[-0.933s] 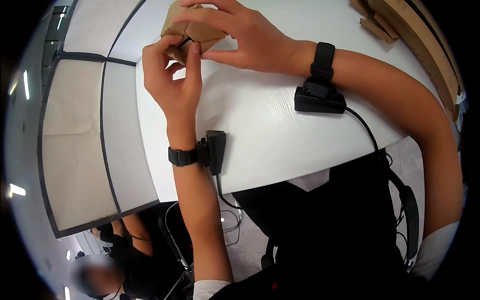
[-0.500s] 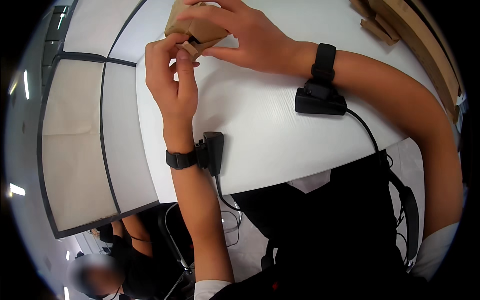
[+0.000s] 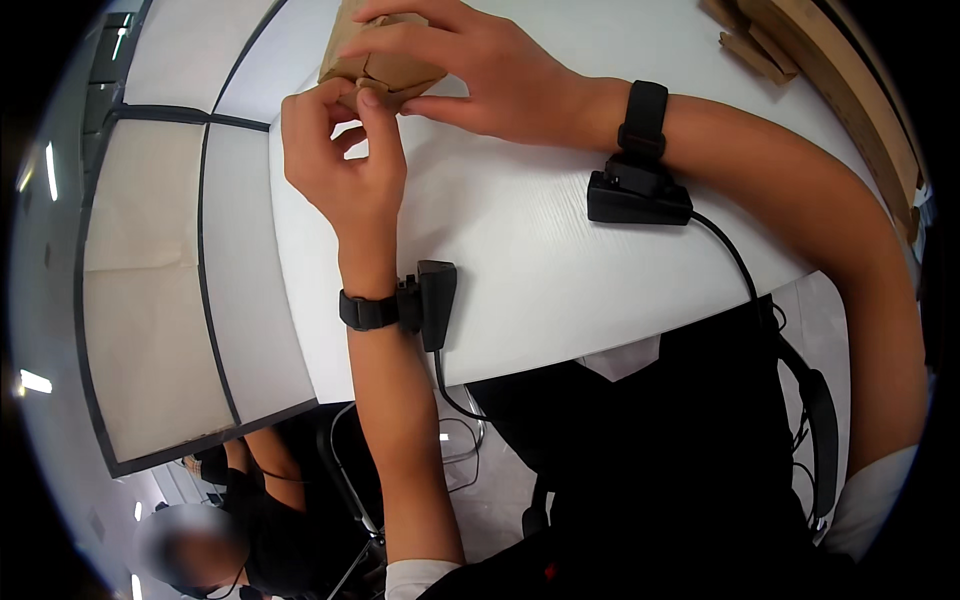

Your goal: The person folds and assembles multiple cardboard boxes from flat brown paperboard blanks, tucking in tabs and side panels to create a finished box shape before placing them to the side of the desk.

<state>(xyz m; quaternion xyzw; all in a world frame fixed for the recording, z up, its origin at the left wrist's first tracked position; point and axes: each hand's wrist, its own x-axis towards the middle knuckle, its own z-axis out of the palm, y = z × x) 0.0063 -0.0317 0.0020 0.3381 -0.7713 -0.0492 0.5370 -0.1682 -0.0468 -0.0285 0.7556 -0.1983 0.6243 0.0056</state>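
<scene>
1. Nearest me, low left: another person sits below the tabletop edge, only partly in view.
2. My left forearm comes up from the lower edge; a black wrist strap with a small black device on it, cable hanging down.
3. White tabletop spreads ahead of me, curved near edge.
4. My left hand is raised over the tabletop, fingers curled in, thumb and fingertip pinched on the near lower edge of a brown cardboard piece.
5. My right hand comes in from the right, fingers spread over the top and side of the cardboard piece, holding it. Black band on that wrist, black device lying on the tabletop just beside it, cable trailing near.
6. Cardboard piece sits far centre, between both hands; can't tell if it touches the tabletop.
7. Far right: stacked brown cardboard strips along the tabletop edge, well apart from my hands.
</scene>
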